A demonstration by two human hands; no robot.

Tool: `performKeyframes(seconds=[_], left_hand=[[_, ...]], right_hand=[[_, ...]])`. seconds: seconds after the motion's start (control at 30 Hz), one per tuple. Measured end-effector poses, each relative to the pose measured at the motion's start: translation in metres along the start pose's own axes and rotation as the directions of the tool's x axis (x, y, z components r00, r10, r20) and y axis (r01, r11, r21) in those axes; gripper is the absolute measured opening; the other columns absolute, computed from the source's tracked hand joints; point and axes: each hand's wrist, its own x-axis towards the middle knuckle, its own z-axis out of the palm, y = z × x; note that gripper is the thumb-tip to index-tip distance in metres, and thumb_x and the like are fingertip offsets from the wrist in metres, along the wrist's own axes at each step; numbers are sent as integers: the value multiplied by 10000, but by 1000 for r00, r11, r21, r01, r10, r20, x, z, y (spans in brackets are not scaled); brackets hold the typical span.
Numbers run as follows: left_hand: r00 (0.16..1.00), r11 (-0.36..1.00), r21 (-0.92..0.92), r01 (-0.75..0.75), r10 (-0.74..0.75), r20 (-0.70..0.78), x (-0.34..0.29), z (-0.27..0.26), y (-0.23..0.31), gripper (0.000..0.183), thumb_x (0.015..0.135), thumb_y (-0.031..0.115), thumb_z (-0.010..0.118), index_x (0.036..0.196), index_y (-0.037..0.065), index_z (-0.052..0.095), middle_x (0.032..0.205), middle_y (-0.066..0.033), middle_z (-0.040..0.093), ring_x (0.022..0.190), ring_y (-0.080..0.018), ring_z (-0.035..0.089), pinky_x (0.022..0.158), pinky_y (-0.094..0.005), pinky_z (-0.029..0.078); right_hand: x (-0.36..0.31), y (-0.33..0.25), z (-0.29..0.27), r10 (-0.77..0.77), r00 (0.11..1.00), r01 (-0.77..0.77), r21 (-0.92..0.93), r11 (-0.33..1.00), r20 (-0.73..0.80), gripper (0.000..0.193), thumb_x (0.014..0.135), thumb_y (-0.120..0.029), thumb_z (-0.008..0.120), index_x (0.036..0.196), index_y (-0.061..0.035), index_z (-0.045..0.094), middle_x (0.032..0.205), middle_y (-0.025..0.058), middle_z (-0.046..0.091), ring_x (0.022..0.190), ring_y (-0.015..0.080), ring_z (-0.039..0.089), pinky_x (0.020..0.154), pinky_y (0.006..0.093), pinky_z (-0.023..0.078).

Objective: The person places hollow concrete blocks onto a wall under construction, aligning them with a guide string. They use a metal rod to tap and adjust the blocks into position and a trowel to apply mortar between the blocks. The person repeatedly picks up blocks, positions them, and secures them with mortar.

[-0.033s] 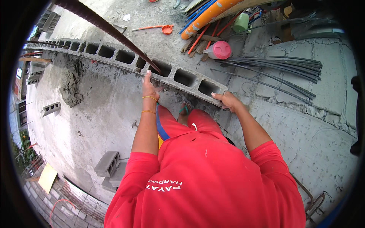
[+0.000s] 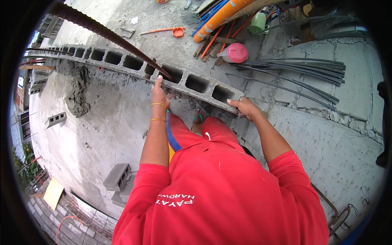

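A grey hollow concrete block (image 2: pixel 209 90) with three dark openings facing up forms the near right end of a long row of blocks. My left hand (image 2: pixel 160 96) is closed on its left part, with the thumb up against the near side and the fingers mostly hidden. At the right end my right hand (image 2: pixel 246 108) grips the same block, its thumb over the top edge. A ribbed steel bar (image 2: pixel 118 41) slants from the upper left down to the opening just beyond my left thumb. Whether the block's underside rests on anything is hidden.
The block row (image 2: pixel 98 55) curves away left, with wet mortar (image 2: pixel 75 96) beside it. Loose blocks (image 2: pixel 116 177) lie lower left. Steel bars (image 2: pixel 294 75), a pink-lidded container (image 2: pixel 237 53) and an orange pipe (image 2: pixel 222 18) lie to the right and beyond.
The view has shifted very slightly. Both hands keep the same hold on the concrete block, which shows no clear movement of its own.
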Motion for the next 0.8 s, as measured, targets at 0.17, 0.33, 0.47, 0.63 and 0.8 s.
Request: performKeyframes(seconds=[0.17,0.33,0.47,0.63,0.8], left_hand=[[993,984,149,94,-103,52,22,3,15,522,967,381,589,1399,106,490,1440,-117,473,1278,-473,463,944,-695,424],[983,980,133,148,-161,92,18,4,23,527,990,362,577,1410,62,470,1437,-147,470,1274,-486,465,955,-700,441],[973,884,467,-28,131,-189,0,0,27,637,949,352,656,1429,-3,435,1424,-204,480,1324,-425,446,1058,-582,403],[564,-195,842,-503,664,491,-1,-19,70,592,904,291,710,1331,-69,515,1389,-298,494,1320,-426,458,1120,-458,362],[374,-537,417,-733,194,907,51,1,147,487,917,292,705,1302,16,591,1322,-230,587,1247,-406,549,1057,-439,441]], right_hand=[[4,-1,-5,-110,994,110,-16,994,14,679,841,-535,744,1185,43,648,1083,160,683,961,272,651,815,438,525],[-4,-3,-7,-255,942,178,-316,932,-219,518,853,-501,737,844,16,698,785,130,685,733,218,641,703,394,510],[-35,1,-7,-474,755,525,-15,851,-453,478,925,-421,675,683,-14,614,665,68,628,629,139,572,611,332,469],[-55,5,3,-413,700,690,405,600,-583,419,970,-361,632,680,-66,565,627,-6,548,593,72,490,546,253,396],[-52,0,8,-448,588,808,513,290,-673,442,968,-339,626,628,-87,501,588,-24,464,550,66,425,509,254,339]])
